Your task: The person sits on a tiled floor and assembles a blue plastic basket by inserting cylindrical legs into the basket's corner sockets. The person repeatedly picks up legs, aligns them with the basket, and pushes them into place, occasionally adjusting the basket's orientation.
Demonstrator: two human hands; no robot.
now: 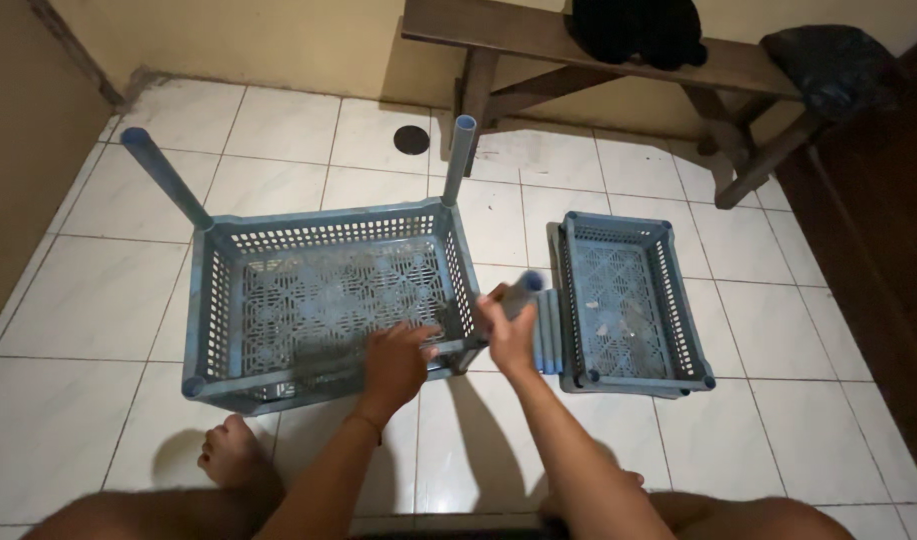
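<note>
1. The large blue plastic crate sits on the white tiled floor. Its walls and bottom are open lattice, its rim smooth, and two round blue tube legs stand up from its far corners, the left one tilted outward.
2. The left hand rests on the large crate's near rim close to its near right corner, fingers curled over the edge and gripping it.
3. The right hand is just right of that same corner, closed around a short blue tube leg. The tube is blurred and juts up and away from the fist, just above the corner.
4. More loose blue tubes lie side by side on the floor between the large crate and a smaller blue lattice crate to its right.
5. Beyond the large crate stands a dark wooden bench against the wall. Bare tiles lie open to the crate's left and near side, where a bare foot rests.
</note>
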